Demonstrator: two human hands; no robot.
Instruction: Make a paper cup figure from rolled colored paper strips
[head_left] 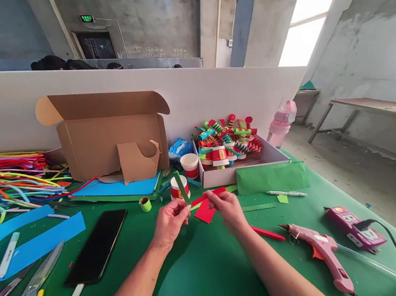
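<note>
Left hand (170, 221) pinches green strip (182, 187); right hand (226, 206) pinches red strip (212, 194). Two cups (190, 165) twelve o'clock; one glue gun (321, 250) four o'clock; one phone (96, 246) nine o'clock.

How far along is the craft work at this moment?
Done: a white box holds a pile of finished paper-cup figures. In hand: the left hand pinches a green strip, the right hand a red paper piece. Left: two cups stand outside the box; the glue gun lies untouched.
</note>
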